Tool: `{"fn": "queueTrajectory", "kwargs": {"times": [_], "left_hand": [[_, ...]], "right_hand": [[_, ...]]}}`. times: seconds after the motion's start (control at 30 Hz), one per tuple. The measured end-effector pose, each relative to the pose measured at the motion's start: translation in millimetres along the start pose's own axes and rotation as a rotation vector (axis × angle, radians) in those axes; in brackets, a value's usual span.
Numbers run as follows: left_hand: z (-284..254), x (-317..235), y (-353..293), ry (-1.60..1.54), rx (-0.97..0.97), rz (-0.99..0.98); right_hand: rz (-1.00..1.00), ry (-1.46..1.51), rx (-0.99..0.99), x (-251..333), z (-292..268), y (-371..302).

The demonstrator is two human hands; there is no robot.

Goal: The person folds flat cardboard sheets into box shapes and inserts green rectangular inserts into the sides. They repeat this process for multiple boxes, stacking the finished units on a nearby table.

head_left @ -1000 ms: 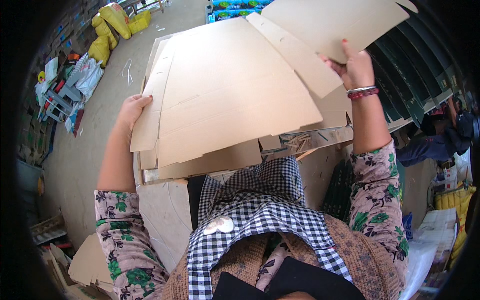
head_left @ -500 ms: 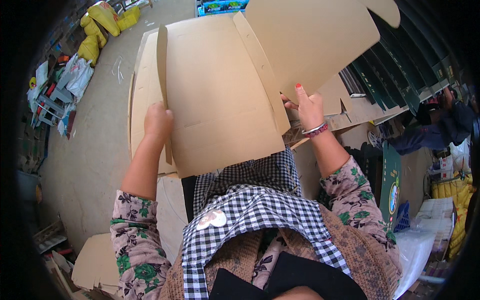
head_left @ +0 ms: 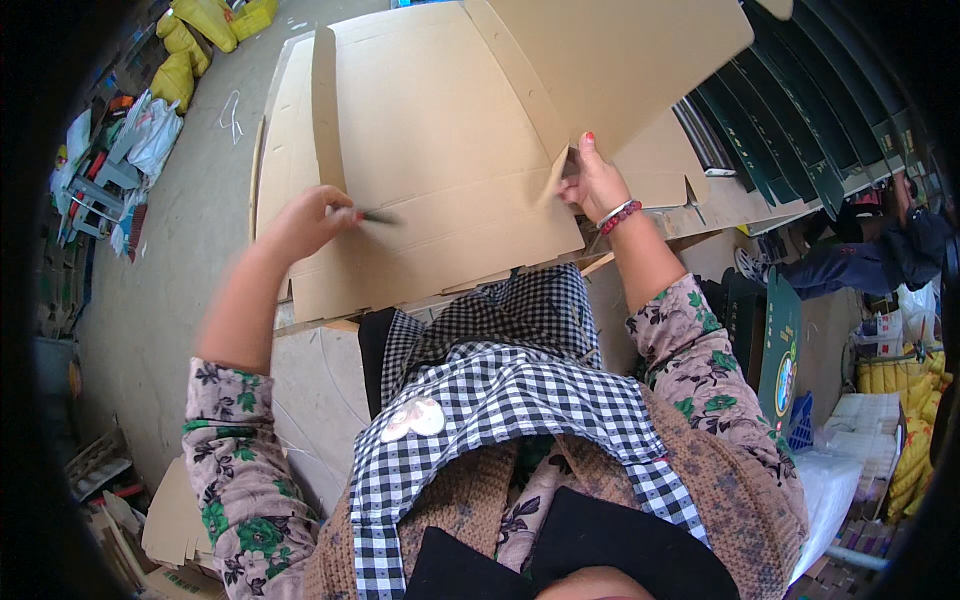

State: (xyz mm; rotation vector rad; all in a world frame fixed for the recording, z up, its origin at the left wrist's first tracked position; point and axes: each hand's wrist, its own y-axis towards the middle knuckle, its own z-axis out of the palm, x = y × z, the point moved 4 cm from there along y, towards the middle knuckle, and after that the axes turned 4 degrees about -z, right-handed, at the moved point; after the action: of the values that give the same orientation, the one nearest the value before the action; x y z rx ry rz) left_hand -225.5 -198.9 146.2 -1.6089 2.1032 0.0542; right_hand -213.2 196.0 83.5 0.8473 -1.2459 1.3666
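Beside the cardboard, dark green panels

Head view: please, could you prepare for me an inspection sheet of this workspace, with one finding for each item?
Surface: table, largely covered by cardboard.
Job's things: large brown cardboard sheet lies unfolded, a long left flap standing up; thin dark object, too blurred to identify.
Clutter: white bags and yellow sacks on the floor; cardboard pieces at lower left.
Hands: left hand holds the dark object above the sheet; right hand has its fingers at a bent-up flap, grip unclear.
Cables: nothing seen for certain.
Surroundings: dark green panels and another person at right.
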Motion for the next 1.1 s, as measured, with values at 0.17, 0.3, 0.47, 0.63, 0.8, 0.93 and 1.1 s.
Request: {"fn": "queueTrajectory", "kwargs": {"times": [0.17,0.3,0.47,0.63,0.8,0.93,1.1], "left_hand": [[41.0,-26.9,-27.5,0.13,-0.517,-0.035],[80.1,-32.8,-83.4,0.156,-0.485,0.175],[88.4,-29.0,-119.3,0.214,-0.248,0.236],[69.2,-31.6,-109.7,-0.098,-0.273,0.167],[36.1,-4.9,-61.9,-0.402,-0.486,-0.035],[33.0,4.6,-21.4,-0.572,-0.491,-0.257],[13.1,-52.3,-30.0,0.428,-1.18,0.062]], "right_hand": [[-0.039,0.304,0.163,-0.6,23.1,-31.5],[0.019,0.32,0.08,-10.0,16.6,-59.8],[0.005,0.348,0.145,-22.4,12.5,-74.8],[-0.014,-0.148,0.069,-10.4,3.2,-72.8],[-0.084,-0.329,0.235,16.4,-14.3,-67.2],[-0.171,-0.159,0.095,-2.0,-25.6,-54.2],[-0.5,-0.488,-0.136,-17.0,-5.4,-48.3]]}}
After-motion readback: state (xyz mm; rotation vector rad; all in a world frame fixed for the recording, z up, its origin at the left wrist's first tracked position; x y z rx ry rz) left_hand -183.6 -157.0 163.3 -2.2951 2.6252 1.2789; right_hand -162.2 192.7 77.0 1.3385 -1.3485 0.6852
